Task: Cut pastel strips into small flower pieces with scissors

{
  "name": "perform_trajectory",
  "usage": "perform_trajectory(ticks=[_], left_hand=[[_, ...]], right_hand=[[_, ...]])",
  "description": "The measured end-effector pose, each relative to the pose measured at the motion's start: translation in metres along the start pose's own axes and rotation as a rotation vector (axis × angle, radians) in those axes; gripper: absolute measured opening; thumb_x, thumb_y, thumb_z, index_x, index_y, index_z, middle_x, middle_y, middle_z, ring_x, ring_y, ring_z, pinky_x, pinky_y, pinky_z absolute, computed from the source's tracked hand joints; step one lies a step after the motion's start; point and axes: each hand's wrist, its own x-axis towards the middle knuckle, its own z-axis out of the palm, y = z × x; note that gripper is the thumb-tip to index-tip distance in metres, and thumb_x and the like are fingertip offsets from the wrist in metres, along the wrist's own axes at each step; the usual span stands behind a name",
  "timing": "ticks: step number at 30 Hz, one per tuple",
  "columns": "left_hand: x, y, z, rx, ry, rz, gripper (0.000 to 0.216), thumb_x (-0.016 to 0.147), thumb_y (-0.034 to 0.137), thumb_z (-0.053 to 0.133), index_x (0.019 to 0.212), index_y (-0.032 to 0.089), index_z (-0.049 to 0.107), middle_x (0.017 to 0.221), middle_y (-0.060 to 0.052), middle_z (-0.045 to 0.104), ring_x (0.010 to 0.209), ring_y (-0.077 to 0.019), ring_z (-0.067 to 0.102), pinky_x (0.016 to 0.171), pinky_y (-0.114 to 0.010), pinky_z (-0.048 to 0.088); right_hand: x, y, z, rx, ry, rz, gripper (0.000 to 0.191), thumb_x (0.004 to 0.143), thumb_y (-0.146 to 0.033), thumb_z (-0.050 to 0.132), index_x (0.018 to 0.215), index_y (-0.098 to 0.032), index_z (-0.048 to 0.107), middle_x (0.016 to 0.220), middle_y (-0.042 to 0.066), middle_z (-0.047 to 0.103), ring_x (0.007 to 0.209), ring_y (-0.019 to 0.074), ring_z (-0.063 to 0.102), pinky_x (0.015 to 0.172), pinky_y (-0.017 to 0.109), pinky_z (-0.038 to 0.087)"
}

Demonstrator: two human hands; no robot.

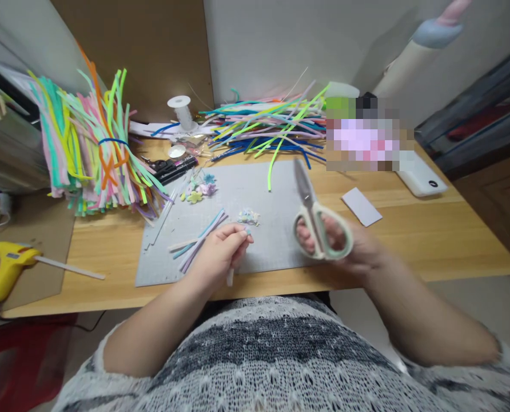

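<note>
My right hand (345, 252) grips pale green-handled scissors (317, 220), fingers through the loops, blades closed and pointing away from me over the grey cutting mat (263, 194). My left hand (220, 252) is pinched on a short whitish pipe cleaner piece (230, 277) that sticks down past my palm, near the mat's front edge. Several cut pipe cleaner lengths (201, 237) in blue, white and lilac lie just left of that hand. A small pale fuzzy cluster (248, 217) rests on the mat between my hands.
A big bundle of coloured pipe cleaners (92, 149) lies at the left, a loose pile (267, 129) at the back. Small flower shapes (201, 189), a thread spool (181, 111), a yellow glue gun (4, 272), a white card (361, 206) and a white device (420, 177) sit on the wooden table.
</note>
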Motion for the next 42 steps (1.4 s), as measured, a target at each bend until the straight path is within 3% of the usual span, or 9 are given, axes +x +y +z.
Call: perform_trajectory(ticks=[4,7,12,26,42], left_hand=[[0.002,0.004,0.005,0.05,0.014,0.007,0.016,0.078,0.03,0.054,0.069,0.017,0.057,0.044,0.007,0.041,0.035,-0.0034,0.028,0.036,-0.017,0.017],[0.004,0.004,0.008,0.092,0.03,0.013,0.016,0.077,0.029,0.054,0.068,0.017,0.057,0.044,0.006,0.043,0.035,-0.0036,0.031,0.036,-0.018,0.018],[0.006,0.003,0.01,0.166,0.053,-0.016,0.016,0.077,0.027,0.053,0.066,0.017,0.056,0.042,0.006,0.043,0.034,-0.0046,0.034,0.036,-0.018,0.021],[0.005,0.004,0.007,0.226,0.009,-0.132,0.02,0.08,0.027,0.052,0.064,0.018,0.057,0.041,0.006,0.044,0.031,-0.004,0.033,0.034,-0.018,0.022],[0.009,0.005,0.009,0.204,0.011,-0.194,0.021,0.079,0.02,0.049,0.06,0.017,0.058,0.039,0.006,0.041,0.029,-0.0035,0.03,0.032,-0.018,0.02]], right_hand=[[-0.008,0.02,0.031,-0.121,-0.157,0.065,0.059,0.065,-0.064,0.068,0.1,-0.019,0.051,0.091,0.004,0.053,0.076,0.0124,0.051,0.065,0.026,0.043],[-0.011,0.022,0.048,-0.287,-0.127,0.135,0.048,0.064,-0.05,0.074,0.09,-0.019,0.047,0.081,0.0,0.049,0.07,0.0107,0.046,0.061,0.026,0.038],[-0.013,0.023,0.065,-0.282,-0.047,0.14,0.036,0.071,-0.044,0.067,0.081,-0.02,0.041,0.066,-0.005,0.04,0.057,0.0071,0.037,0.051,0.024,0.031],[-0.01,0.019,0.071,-0.172,-0.068,0.292,0.045,0.071,-0.055,0.066,0.078,-0.021,0.038,0.062,-0.005,0.049,0.05,0.0057,0.046,0.044,0.022,0.034],[-0.011,0.026,0.068,-0.181,-0.072,0.291,0.037,0.077,-0.051,0.061,0.079,-0.021,0.039,0.058,-0.005,0.05,0.047,0.0065,0.046,0.042,0.022,0.034]])
